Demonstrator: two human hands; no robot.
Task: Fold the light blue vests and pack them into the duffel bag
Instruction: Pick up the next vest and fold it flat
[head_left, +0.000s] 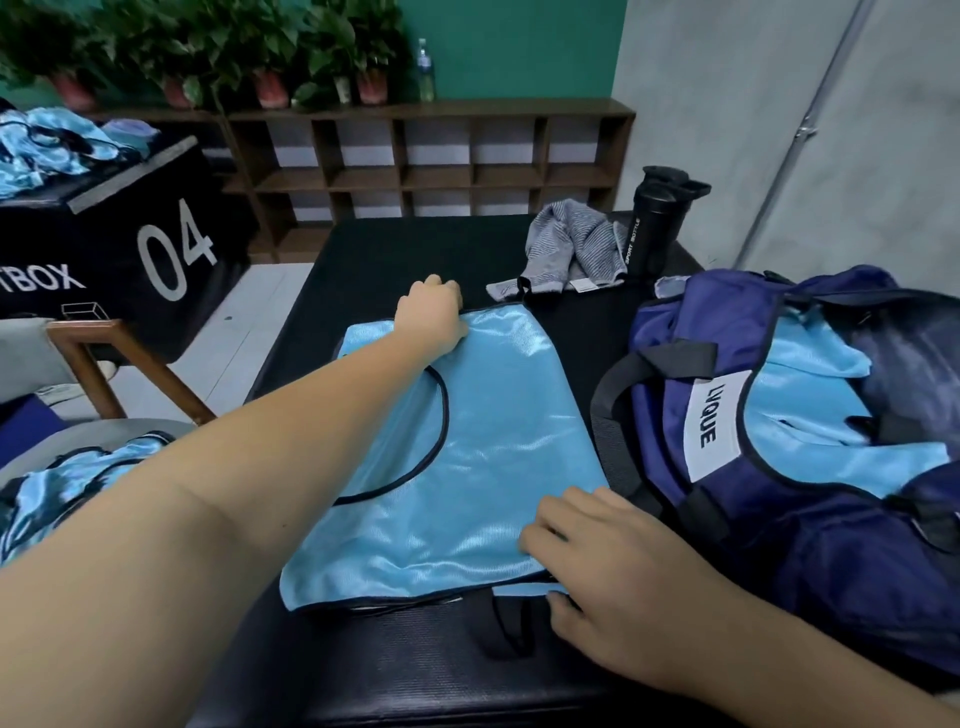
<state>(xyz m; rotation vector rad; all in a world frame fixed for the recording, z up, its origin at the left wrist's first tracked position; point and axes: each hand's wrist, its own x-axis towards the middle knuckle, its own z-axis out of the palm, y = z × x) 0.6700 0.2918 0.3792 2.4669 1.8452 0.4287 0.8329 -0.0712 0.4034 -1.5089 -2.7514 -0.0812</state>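
A light blue vest (483, 447) with dark trim lies folded on the black padded bench (395, 670). My left hand (434, 314) reaches to the vest's far left corner and its fingers curl over that edge. My right hand (587, 551) pinches the near right corner, thumb under the fabric. To the right stands the open navy duffel bag (810, 551) with a white label; light blue vests (810, 415) lie inside it.
A grey striped towel (571, 249) and a black sport bottle (657, 223) sit at the bench's far end. More blue vests lie on the black box (104, 244) at the left and on a chair (67, 483) near me. Shelves with plants line the wall.
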